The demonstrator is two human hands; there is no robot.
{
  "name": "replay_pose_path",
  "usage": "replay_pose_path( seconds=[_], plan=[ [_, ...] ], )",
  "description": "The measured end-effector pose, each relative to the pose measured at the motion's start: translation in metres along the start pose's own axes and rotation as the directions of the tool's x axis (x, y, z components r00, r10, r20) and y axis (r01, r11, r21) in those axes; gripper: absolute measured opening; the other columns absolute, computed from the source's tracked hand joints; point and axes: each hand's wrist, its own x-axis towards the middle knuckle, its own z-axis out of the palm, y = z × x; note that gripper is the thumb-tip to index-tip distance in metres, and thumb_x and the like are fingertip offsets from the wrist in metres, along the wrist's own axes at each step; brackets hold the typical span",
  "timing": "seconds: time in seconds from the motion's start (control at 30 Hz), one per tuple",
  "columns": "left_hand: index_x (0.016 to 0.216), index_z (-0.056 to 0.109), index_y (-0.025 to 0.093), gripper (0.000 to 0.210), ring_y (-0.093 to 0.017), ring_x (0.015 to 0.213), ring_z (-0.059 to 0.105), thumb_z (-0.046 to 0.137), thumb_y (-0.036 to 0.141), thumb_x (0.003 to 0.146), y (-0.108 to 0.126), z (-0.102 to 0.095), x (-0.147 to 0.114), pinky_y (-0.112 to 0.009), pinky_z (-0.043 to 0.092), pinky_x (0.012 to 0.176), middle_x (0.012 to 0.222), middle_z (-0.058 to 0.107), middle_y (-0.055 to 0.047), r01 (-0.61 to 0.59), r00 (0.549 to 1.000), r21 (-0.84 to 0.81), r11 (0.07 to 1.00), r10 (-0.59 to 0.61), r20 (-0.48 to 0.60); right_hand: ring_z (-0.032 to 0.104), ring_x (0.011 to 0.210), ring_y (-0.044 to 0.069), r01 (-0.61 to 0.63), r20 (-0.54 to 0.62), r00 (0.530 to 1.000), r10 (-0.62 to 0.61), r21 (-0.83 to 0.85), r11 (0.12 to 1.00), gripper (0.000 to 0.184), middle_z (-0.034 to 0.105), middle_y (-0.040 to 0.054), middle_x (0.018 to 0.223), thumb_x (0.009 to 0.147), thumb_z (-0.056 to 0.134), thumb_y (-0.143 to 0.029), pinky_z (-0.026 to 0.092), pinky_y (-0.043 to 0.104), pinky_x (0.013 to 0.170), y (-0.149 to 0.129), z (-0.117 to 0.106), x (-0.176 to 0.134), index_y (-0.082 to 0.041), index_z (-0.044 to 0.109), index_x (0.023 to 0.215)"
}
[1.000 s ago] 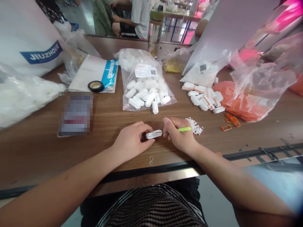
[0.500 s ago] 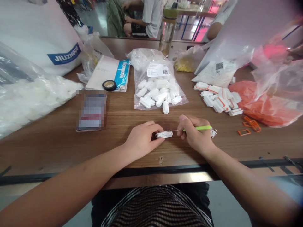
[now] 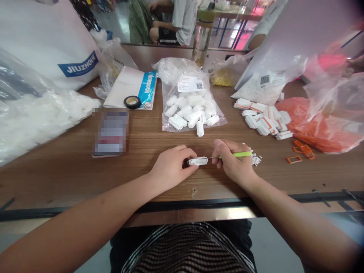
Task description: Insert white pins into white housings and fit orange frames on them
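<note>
The white housing (image 3: 198, 161), rows of small holes facing up, sits just above the table (image 3: 159, 138), or on it, which I cannot tell; the left hand (image 3: 172, 163) pinches its left end between thumb and fingers; the right hand (image 3: 234, 159) grips a green-handled tool (image 3: 241, 154) like a pen, its thin shaft at the housing's right end, contact unclear; this piece looks part-worked, with no orange on it; the heap of housings (image 3: 265, 123), several orange-banded, seems done; loose white pegs (image 3: 256, 160), orange frames (image 3: 294, 159) and a filled clear bag (image 3: 172, 70) suggest much is left; its label (image 3: 186, 84) is too small to read beyond a QR code; the notebook (image 3: 122, 89) reads "Notebook", the white sack (image 3: 45, 38) "JIUZHOUE".
</note>
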Motion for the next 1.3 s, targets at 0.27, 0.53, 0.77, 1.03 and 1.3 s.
replay_pose_path(
  seconds=[0.27, 0.53, 0.77, 1.03, 1.3],
  plan=[
    [0.092, 0.069, 0.021, 0.01, -0.012, 0.065, 0.05, 0.068, 0.023, 0.082, -0.001, 0.001, 0.0, -0.028, 0.038, 0.063, 0.079, 0.059, 0.002, -0.01, 1.0, -0.014, 1.0, 0.01, -0.016, 0.049, 0.044, 0.008, 0.09, 0.095, 0.993, -0.076, -0.162, 0.983, 0.048, 0.055, -0.0022, 0.048, 0.098, 0.049, -0.031, 0.038, 0.025, 0.047, -0.004, -0.002, 0.001, -0.018, 0.054, 0.053],
    [0.091, 0.069, 0.021, 0.009, -0.012, 0.066, 0.05, 0.068, 0.025, 0.083, -0.002, 0.002, 0.001, -0.027, 0.038, 0.063, 0.079, 0.058, 0.002, -0.015, 1.0, -0.007, 1.0, 0.014, -0.013, 0.046, 0.046, 0.008, 0.309, 0.204, 0.945, -0.255, -0.299, 0.903, 0.044, 0.053, -0.0015, 0.05, 0.098, 0.047, -0.027, 0.034, 0.027, 0.049, -0.011, 0.001, 0.001, -0.019, 0.051, 0.055],
    [0.092, 0.07, 0.021, 0.011, -0.012, 0.065, 0.05, 0.069, 0.025, 0.082, -0.004, 0.001, 0.0, -0.028, 0.038, 0.063, 0.078, 0.058, 0.002, -0.025, 1.0, -0.014, 1.0, 0.025, -0.011, 0.051, 0.043, 0.007, 0.118, 0.002, 0.993, -0.119, -0.091, 0.989, 0.048, 0.058, -0.0017, 0.051, 0.099, 0.048, -0.031, 0.041, 0.024, 0.046, -0.003, -0.003, -0.005, -0.018, 0.056, 0.053],
    [0.091, 0.07, 0.021, 0.01, -0.011, 0.065, 0.05, 0.069, 0.024, 0.081, -0.004, 0.001, 0.0, -0.027, 0.038, 0.063, 0.078, 0.057, 0.003, -0.022, 1.0, -0.026, 0.999, 0.021, -0.022, 0.05, 0.039, 0.006, 0.05, 0.009, 0.999, -0.049, -0.044, 0.998, 0.048, 0.057, -0.002, 0.05, 0.098, 0.05, -0.032, 0.04, 0.022, 0.043, 0.002, 0.001, -0.002, -0.018, 0.056, 0.052],
    [0.091, 0.07, 0.022, 0.01, -0.012, 0.065, 0.051, 0.068, 0.025, 0.082, -0.004, 0.002, 0.001, -0.028, 0.038, 0.063, 0.077, 0.058, 0.002, -0.023, 0.999, -0.018, 1.0, 0.023, -0.027, 0.049, 0.039, 0.006, 0.014, 0.042, 0.999, -0.01, -0.084, 0.996, 0.048, 0.057, -0.0023, 0.048, 0.097, 0.051, -0.032, 0.039, 0.022, 0.043, 0.001, 0.001, 0.0, -0.018, 0.056, 0.052]
  ],
)
